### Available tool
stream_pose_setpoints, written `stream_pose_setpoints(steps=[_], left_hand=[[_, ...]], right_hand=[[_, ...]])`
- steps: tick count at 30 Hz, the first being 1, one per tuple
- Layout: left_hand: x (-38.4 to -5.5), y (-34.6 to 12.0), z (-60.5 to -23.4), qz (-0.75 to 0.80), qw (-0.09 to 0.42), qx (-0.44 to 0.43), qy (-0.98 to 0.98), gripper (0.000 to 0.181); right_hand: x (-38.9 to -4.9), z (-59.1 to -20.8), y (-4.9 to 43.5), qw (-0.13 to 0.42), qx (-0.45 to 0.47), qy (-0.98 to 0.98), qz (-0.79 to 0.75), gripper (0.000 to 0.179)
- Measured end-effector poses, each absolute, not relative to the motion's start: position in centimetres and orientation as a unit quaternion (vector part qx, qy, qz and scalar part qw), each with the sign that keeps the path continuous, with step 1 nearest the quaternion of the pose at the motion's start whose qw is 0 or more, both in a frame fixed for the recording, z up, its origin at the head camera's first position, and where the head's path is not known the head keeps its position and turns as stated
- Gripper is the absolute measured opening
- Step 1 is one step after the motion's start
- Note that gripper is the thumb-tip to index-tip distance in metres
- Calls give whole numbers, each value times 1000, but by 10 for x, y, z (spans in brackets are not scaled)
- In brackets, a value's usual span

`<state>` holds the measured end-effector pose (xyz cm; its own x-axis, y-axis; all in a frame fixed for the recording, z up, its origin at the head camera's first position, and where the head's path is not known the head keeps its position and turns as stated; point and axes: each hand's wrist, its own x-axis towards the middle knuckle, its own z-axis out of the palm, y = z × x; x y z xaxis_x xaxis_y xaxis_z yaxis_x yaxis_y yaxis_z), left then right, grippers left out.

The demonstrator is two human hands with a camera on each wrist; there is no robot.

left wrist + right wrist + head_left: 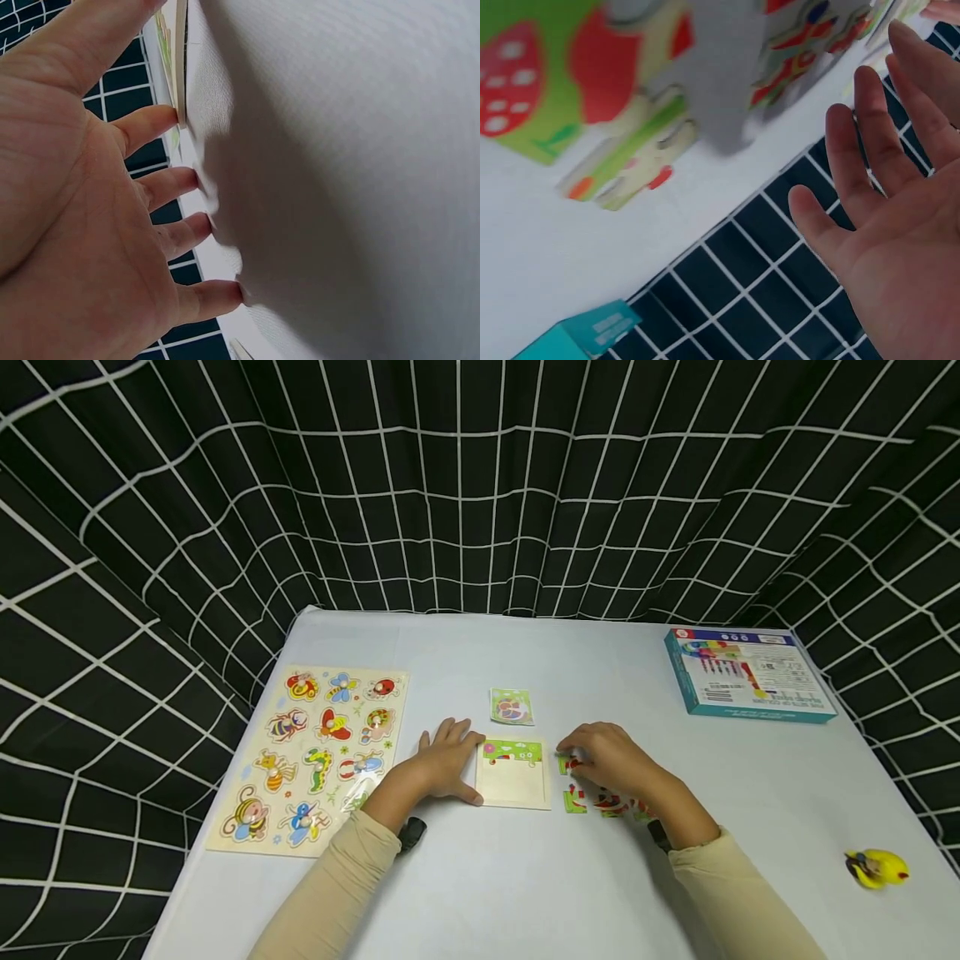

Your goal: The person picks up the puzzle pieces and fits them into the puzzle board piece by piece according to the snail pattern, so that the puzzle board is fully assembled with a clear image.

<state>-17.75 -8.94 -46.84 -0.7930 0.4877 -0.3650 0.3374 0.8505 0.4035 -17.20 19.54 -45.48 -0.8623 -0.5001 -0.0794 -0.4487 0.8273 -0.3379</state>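
Observation:
A small wooden puzzle board (516,787) lies on the table, with a green strip of fitted pieces along its top. My left hand (442,764) spreads its fingers beside it, thumb and index finger touching its left edge. In the left wrist view the other fingertips (201,223) rest on the tablecloth. Just right of the board, my right hand (611,756) hovers low over loose puzzle pieces (575,800), its fingers loosely bent near a green and red piece (564,765). The right wrist view shows more pieces (646,161) beside that hand, with nothing visible in its palm.
Behind the board lies a small picture card (512,707). A large insect peg puzzle (300,797) covers the left side. A teal-edged box (750,681) is at back right, a yellow toy duck (877,868) at front right. Dark gridded curtains (480,485) surround the table.

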Motion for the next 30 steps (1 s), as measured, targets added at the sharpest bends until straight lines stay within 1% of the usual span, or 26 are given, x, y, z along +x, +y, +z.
stream_pose_setpoints(steps=[9, 18, 24, 30], left_hand=[[-177, -92, -468, 165, 235, 217, 933, 97], [-176, -92, -467, 168, 232, 219, 933, 97], [-176, -93, -468, 164, 236, 216, 933, 97], [-177, -91, -468, 164, 236, 218, 933, 96]], right_hand=[[-167, -464, 202, 72, -245, 955, -153, 27], [-166, -467, 203, 63, -256, 953, -153, 26], [-165, -467, 200, 53, -265, 953, -139, 29], [-162, -459, 186, 17, -290, 950, -116, 35]])
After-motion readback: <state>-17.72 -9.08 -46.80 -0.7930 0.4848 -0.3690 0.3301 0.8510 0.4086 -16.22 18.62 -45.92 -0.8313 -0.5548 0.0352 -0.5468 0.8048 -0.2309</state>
